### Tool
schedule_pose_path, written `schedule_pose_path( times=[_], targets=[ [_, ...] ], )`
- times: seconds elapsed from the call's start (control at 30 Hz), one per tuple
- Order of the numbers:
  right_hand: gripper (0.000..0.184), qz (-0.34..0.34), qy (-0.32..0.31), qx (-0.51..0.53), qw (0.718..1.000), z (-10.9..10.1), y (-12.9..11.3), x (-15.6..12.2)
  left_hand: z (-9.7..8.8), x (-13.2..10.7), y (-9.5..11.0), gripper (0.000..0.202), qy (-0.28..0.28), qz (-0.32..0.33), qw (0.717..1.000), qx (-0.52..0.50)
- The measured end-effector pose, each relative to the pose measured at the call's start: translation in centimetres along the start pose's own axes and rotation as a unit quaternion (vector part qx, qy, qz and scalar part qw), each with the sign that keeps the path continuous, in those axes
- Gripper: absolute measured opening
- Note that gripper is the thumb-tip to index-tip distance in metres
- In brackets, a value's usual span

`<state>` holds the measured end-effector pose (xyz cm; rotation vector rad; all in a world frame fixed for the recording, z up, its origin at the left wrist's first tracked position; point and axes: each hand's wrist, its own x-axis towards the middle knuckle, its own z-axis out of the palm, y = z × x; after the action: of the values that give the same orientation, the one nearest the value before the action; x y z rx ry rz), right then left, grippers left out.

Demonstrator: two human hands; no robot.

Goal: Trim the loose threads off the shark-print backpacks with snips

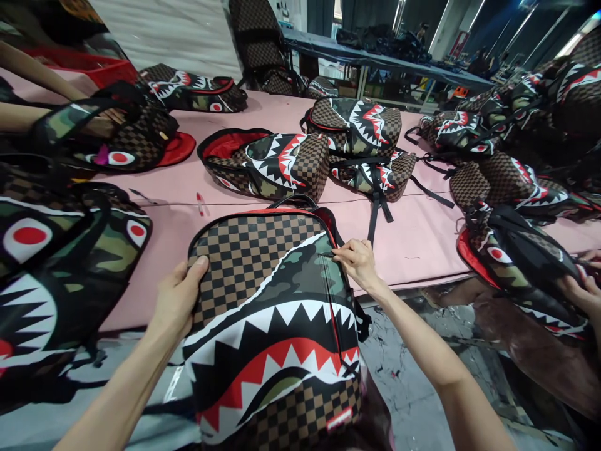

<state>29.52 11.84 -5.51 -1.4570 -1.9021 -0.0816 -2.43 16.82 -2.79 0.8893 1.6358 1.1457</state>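
A backpack (263, 313) with a brown-and-black check, camouflage and a shark-mouth print stands tilted before me at the table's front edge. My left hand (181, 291) grips its left side, thumb on the front and fingers behind. At its upper right, my right hand (355, 260) pinches a small, thin dark piece against the camouflage panel; whether it is a zip pull or a tool's tip, I cannot tell. Below those fingers a red-edged zip opening (335, 326) runs down the front. The bag's top handle (293, 200) rises at the back.
Several similar backpacks (286, 163) lie on the pink table (263, 113), with more piled at right. A red pen (200, 204) lies behind my bag. Another person's arms (42, 119) handle a bag at upper left; a co-worker's hand (582, 291) holds one at right.
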Motion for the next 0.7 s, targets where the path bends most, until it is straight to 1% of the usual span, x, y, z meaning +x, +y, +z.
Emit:
schedule_pose_path(
  times=[0.13, 0.37, 0.57, 0.7],
  targets=[
    [0.014, -0.018, 0.001, -0.024, 1.0, 0.0, 0.1, -0.1, 0.1, 0.1, 0.0, 0.022, 0.001, 0.001, 1.0, 0.002],
    [0.016, -0.017, -0.015, -0.013, 1.0, 0.9, -0.3, 0.2, 0.2, -0.5, 0.6, 0.022, -0.011, -0.008, 1.0, -0.013],
    [0.015, -0.003, -0.019, -0.031, 0.999, -0.1, 0.0, -0.3, 0.2, -0.4, 0.4, 0.022, -0.012, -0.009, 1.0, -0.013],
    [0.014, -0.004, -0.007, -0.035, 0.999, -0.5, -0.1, -0.3, 0.2, -0.2, 0.3, 0.024, -0.011, -0.005, 1.0, -0.003]
  ],
)
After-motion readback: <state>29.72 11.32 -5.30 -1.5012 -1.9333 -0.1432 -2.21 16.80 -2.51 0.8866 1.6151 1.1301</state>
